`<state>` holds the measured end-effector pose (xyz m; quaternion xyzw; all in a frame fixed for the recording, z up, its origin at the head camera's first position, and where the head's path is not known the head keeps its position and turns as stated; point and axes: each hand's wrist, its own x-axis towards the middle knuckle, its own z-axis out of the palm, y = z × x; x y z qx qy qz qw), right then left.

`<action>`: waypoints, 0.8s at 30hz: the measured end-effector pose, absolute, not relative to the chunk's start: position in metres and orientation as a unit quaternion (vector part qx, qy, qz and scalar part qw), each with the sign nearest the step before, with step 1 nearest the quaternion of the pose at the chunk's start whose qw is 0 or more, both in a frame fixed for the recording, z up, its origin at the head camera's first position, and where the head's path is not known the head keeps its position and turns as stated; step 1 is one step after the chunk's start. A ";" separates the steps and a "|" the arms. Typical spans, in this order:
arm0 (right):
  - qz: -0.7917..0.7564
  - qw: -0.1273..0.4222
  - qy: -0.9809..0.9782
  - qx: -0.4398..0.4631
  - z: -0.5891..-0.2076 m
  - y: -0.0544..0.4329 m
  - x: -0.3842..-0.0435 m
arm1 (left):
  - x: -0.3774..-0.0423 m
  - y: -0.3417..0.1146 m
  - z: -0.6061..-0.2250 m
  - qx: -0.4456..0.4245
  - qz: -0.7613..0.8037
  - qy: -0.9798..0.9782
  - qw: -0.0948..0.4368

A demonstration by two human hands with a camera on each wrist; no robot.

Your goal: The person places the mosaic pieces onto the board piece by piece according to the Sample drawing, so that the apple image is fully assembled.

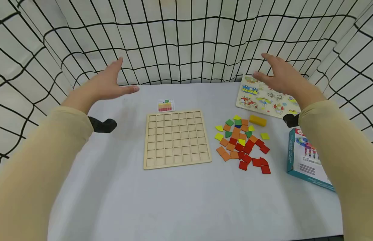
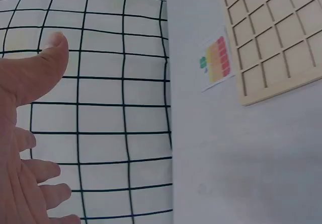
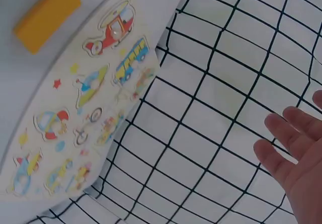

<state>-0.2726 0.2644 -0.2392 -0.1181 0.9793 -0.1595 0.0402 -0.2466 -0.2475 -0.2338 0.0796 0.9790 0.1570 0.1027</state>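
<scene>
Both hands are held up over the far part of the white table, holding nothing. My left hand point(image 1: 103, 83) has its thumb spread from the fingers, left of a small picture card point(image 1: 166, 105). Just below that card lies a wooden grid board point(image 1: 178, 140) with bare square cells. My right hand point(image 1: 283, 75) is spread above the far right, over a picture puzzle board point(image 1: 264, 97) with vehicles printed on it. Between the boards lies a loose spread of red, orange, yellow and green tiles point(image 1: 247, 159). A yellow block point(image 1: 257, 120) sits beside them.
A teal and white box point(image 1: 308, 160) lies at the right, partly behind the right sleeve. Black netting point(image 1: 186, 43) rises at the table's far edge and on both sides. The white table point(image 1: 174, 204) stretches toward the front.
</scene>
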 end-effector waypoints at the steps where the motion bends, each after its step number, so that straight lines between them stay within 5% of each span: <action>1: -0.173 0.041 0.977 -0.119 -0.245 0.263 -0.271 | -0.243 -0.250 -0.243 0.078 0.166 0.976 0.114; 12: -0.254 0.077 0.958 -0.112 -0.319 0.243 -0.259 | -0.205 -0.249 -0.350 0.105 0.214 0.954 0.181; 24: -0.227 0.170 0.948 -0.143 -0.386 0.234 -0.241 | -0.179 -0.240 -0.396 0.187 0.234 0.931 0.207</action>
